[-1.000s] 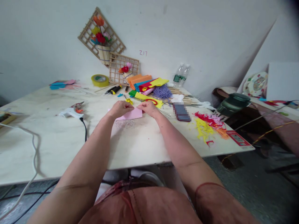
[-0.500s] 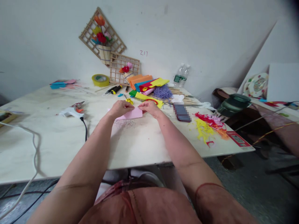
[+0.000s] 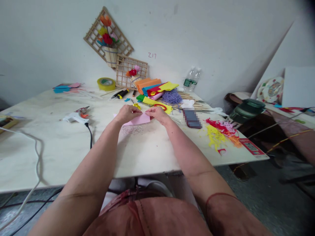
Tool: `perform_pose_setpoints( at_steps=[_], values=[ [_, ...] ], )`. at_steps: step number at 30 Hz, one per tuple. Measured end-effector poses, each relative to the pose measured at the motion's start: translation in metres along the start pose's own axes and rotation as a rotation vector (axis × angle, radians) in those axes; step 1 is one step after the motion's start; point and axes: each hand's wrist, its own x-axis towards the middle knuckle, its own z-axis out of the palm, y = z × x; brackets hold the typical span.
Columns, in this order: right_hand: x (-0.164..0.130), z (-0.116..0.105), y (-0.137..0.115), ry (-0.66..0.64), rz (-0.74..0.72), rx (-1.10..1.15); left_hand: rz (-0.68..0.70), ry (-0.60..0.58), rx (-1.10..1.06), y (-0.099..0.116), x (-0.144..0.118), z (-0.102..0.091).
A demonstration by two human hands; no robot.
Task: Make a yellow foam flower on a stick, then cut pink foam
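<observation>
A flat pink sheet of felt-like material lies on the pale, scuffed wooden counter, and both bare hands rest on its far edge. The left hand is curled, its grip closed on the sheet's upper left part with fingertips pinching the edge; the right hand is likewise bent, its grip pinched shut on the upper right corner — the two sets of fingertips nearly meet above the sheet's middle.

Just beyond the pink sheet lie a small crumpled yellow scrap and a yellow felt strip with a red ring on it; further behind it sit rolled felt sheets in orange, blue, red and yellow beside a fuzzy tuft of purple yarn. To the left of the pink sheet is a white plastic glue gun with a black cord. To its right — loose red and yellow shreds
</observation>
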Motion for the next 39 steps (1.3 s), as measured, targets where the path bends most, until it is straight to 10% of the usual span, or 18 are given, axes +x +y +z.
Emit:
perform_pose_setpoints(
  at_steps=[39],
  values=[
    [-0.004,0.004,-0.003,0.027,-0.067,0.084,-0.028,-0.048,-0.133,0.009,-0.005,-0.007]
  ],
)
